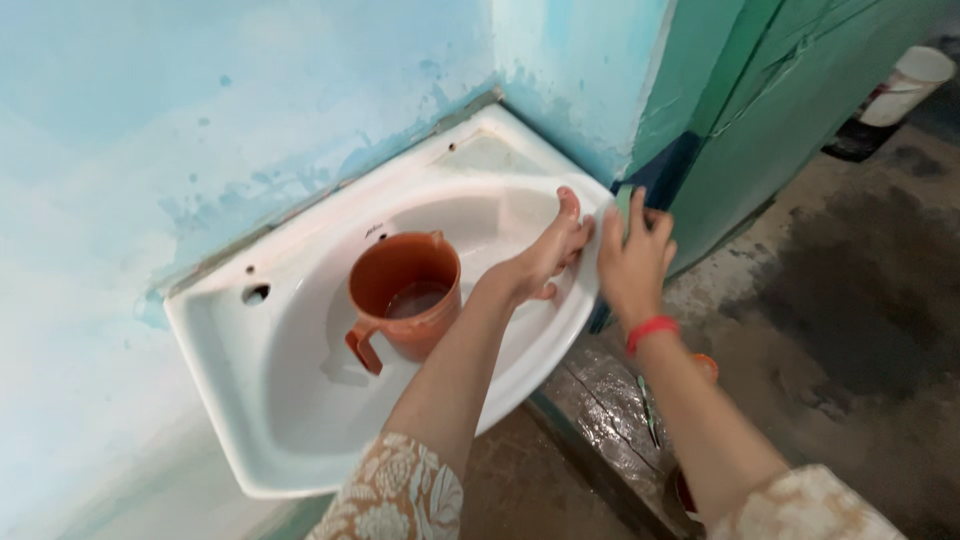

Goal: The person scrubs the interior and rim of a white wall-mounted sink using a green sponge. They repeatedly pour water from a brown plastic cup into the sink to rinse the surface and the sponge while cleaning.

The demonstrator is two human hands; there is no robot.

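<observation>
One white corner sink point(290, 440), fixed where two blue walls meet. One brown handled mug point(405, 295) standing in its basin, a little water inside. Left hand point(548, 258), fingers extended, resting flat on the inner rim. Right hand point(632, 262) curled around one green scrub pad point(623, 208) pressed against the outer rim. One red wristband point(651, 331).

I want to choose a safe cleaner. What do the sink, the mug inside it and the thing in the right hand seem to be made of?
Sink: probably glazed ceramic, white and glossy with soft reflections.
Mug: likely plastic, an even orange-brown with a moulded handle and a dull sheen.
The pale green pad under the right hand: it looks like a sponge or scrubber, but it is mostly hidden, so I am unsure.
</observation>
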